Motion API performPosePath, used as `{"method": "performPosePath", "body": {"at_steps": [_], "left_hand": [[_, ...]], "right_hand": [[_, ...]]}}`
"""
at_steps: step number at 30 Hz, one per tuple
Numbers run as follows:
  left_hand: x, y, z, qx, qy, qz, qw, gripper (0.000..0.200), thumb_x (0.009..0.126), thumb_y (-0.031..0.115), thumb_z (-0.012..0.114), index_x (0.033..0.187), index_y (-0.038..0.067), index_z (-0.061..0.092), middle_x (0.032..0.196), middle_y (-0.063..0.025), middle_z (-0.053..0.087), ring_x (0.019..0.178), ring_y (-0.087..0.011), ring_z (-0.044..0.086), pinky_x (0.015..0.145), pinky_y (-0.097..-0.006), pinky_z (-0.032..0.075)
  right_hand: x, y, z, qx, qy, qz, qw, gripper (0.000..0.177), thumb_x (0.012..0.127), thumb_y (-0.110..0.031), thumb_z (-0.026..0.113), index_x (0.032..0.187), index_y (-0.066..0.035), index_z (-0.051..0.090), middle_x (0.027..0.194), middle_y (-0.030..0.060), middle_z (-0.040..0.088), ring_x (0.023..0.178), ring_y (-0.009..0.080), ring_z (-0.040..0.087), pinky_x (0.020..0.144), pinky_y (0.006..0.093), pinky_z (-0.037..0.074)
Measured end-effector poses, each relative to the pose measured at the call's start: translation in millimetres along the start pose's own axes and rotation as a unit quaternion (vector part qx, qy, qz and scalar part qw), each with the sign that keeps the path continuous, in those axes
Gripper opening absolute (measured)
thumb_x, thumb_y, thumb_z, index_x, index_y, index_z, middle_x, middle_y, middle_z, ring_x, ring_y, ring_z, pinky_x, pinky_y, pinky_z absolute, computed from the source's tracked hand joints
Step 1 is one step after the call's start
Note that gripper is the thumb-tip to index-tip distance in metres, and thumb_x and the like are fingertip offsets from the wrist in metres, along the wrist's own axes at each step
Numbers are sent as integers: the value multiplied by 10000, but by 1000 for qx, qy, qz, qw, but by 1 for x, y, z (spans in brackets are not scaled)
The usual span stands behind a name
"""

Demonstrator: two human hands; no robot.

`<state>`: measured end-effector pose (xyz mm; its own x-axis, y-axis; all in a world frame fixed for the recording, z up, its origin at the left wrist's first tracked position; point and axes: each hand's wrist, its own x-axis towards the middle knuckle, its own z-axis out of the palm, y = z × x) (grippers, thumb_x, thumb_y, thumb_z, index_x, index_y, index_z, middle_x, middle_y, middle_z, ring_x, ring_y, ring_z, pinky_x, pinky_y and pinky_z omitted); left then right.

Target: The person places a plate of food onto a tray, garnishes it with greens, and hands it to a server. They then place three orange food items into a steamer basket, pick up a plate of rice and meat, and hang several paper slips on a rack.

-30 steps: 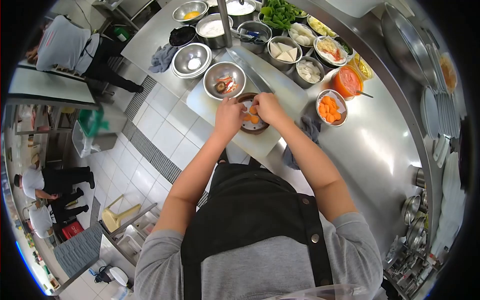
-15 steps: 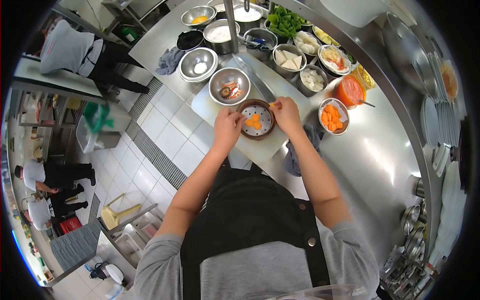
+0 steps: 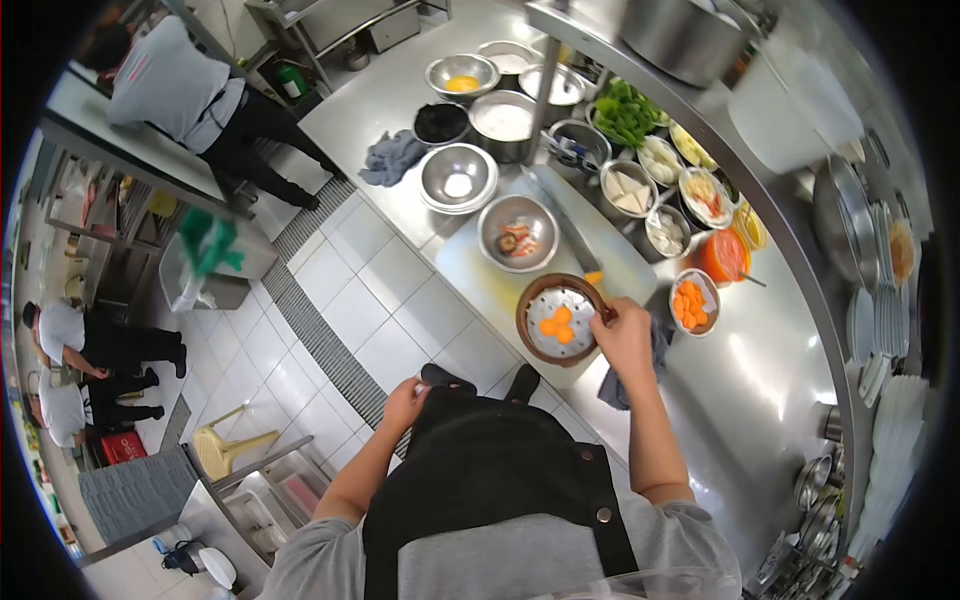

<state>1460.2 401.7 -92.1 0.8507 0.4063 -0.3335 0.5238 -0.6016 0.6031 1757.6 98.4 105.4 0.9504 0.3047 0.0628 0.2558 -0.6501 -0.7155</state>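
Observation:
My right hand (image 3: 626, 335) is closed on the right rim of a round brown steamer basket (image 3: 524, 322). Inside it, orange carrot slices (image 3: 556, 325) rest on a white liner with holes (image 3: 545, 300). One more orange piece (image 3: 593, 278) lies at the basket's upper right edge, near the knife (image 3: 570, 225). Drawn back beside my apron, my left hand (image 3: 404, 402) has its fingers curled; what is in them, if anything, is hidden. A metal bowl (image 3: 490, 240) with brown and reddish-white pieces stands on the cutting board (image 3: 462, 262), just above the basket.
A bowl of carrot slices (image 3: 692, 303) and an orange tub with a spoon (image 3: 724, 256) stand at right. Several ingredient containers line the back under a metal shelf. Stacked bowls (image 3: 458, 180) and a grey cloth (image 3: 392, 158) lie left. Co-workers (image 3: 190, 90) stand across the aisle.
My left hand has left the basket and moved back to my apron. My right hand has shifted to grip the basket's rim. The camera view has shifted, so the counter appears lower and farther right.

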Motion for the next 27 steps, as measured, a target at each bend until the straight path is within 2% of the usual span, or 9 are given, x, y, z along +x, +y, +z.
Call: {"method": "performPosePath", "body": {"at_steps": [3,4,5,7,8,10,16,21,27], "left_hand": [[-50,-220,40,25,54,-180,982,354,845,330,723,1133,128,689,935,-185,705,913,-342,678,831,-457,526],[-62,-288,39,0,-95,-326,940,428,838,327,700,1223,144,666,1010,-180,717,991,-358,672,877,-455,521],[-96,-329,24,256,-195,-103,941,289,890,310,644,970,37,699,832,-201,699,769,-346,694,736,-439,548],[-151,-384,3,317,-20,53,947,136,893,199,640,912,65,626,661,-114,625,515,-242,611,445,-392,467],[-155,-385,2,95,58,-192,975,126,893,190,644,927,70,624,659,-100,618,522,-223,607,431,-368,454],[-155,-372,-17,-359,187,-586,702,115,895,171,650,956,79,619,656,-71,605,537,-184,598,404,-318,428],[-143,-354,-30,-479,257,-495,678,235,868,180,698,997,-8,640,726,-80,643,524,-136,577,404,-248,406],[-169,-363,20,-433,216,-397,780,264,857,148,690,1047,-33,659,796,-93,659,648,-182,626,517,-327,510],[-216,-318,40,-561,331,-529,544,253,871,168,715,1009,-40,674,770,-102,663,695,-219,651,594,-359,540]], "right_hand": [[12,-57,9,-24,-31,-20,999,192,722,-104,718,805,66,685,743,210,641,664,318,627,640,397,500],[19,-75,17,-29,-50,-17,998,194,722,-105,715,811,66,688,739,203,641,665,302,632,637,387,500],[28,-88,31,-18,-59,-31,998,195,731,-105,711,813,70,687,723,189,645,641,276,635,611,374,499],[49,-114,64,1,-82,-65,995,199,749,-107,705,817,79,683,691,162,653,592,224,643,560,346,496],[61,-132,80,36,-101,-57,993,201,762,-112,703,818,80,684,675,147,653,562,201,636,532,332,488],[89,-171,117,108,-143,-42,983,207,787,-121,699,821,82,684,643,116,655,501,156,623,476,302,472],[210,-253,252,108,-167,-91,976,231,818,-146,683,840,83,664,684,115,683,484,185,653,462,308,520],[320,-282,386,181,-144,-14,973,261,857,-165,674,870,89,615,703,154,664,520,229,683,455,332,550],[440,-262,533,240,-14,129,962,401,841,-158,681,995,177,523,884,246,669,586,286,705,464,344,597]]}}
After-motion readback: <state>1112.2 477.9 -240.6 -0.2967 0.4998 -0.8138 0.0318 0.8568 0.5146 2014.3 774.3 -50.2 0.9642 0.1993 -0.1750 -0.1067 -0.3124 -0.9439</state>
